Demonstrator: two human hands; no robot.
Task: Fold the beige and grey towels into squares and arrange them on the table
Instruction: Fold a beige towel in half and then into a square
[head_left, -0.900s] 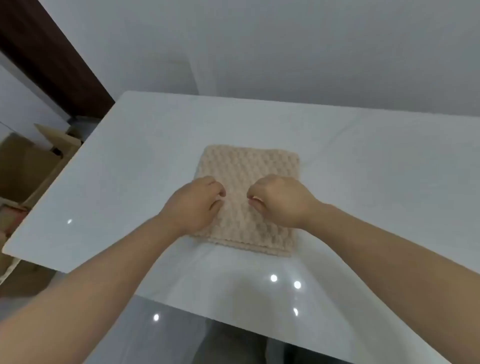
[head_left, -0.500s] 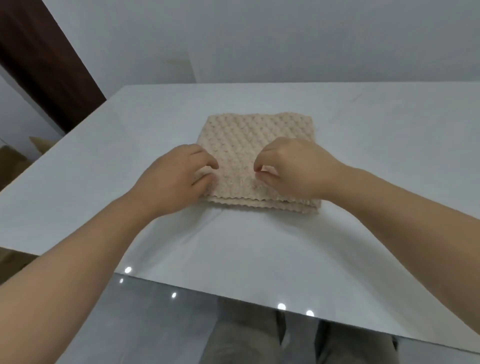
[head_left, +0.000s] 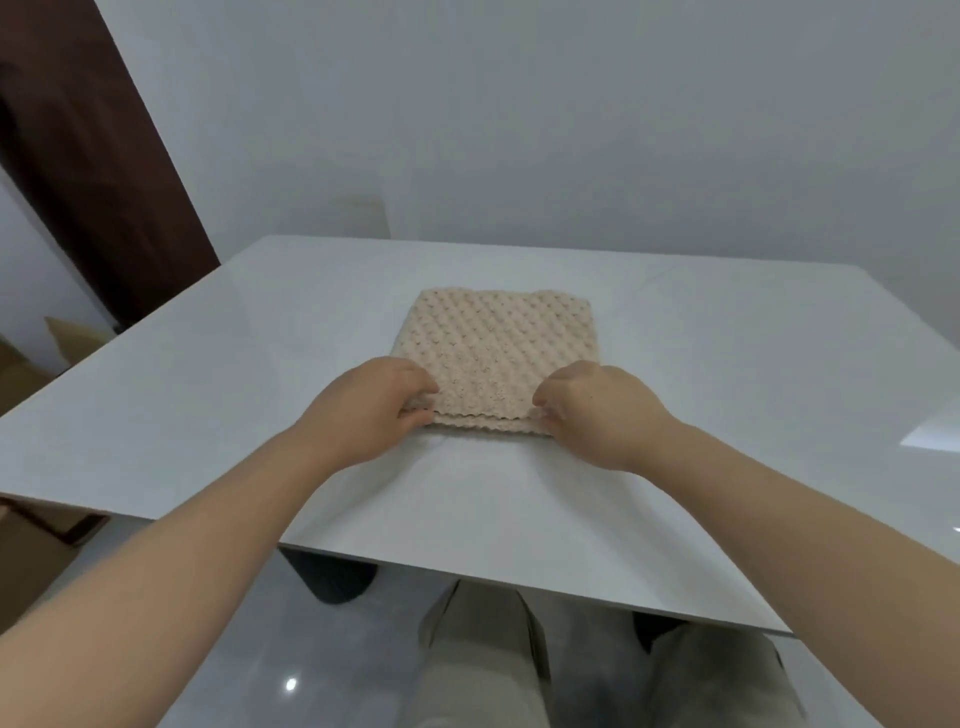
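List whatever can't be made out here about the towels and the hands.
- The grey towel: nowhere in the head view, so its place and state are unknown.
- The beige towel: its near corners are covered by the left hand and right hand, which pinch them; the layers gripped cannot be counted.
- The table: its right side is cut off by the frame edge.
- The dark object below: mostly hidden by the tabletop.

Hidden: beige towel (head_left: 498, 353) near corners, under left hand (head_left: 371, 413), right hand (head_left: 597, 410).
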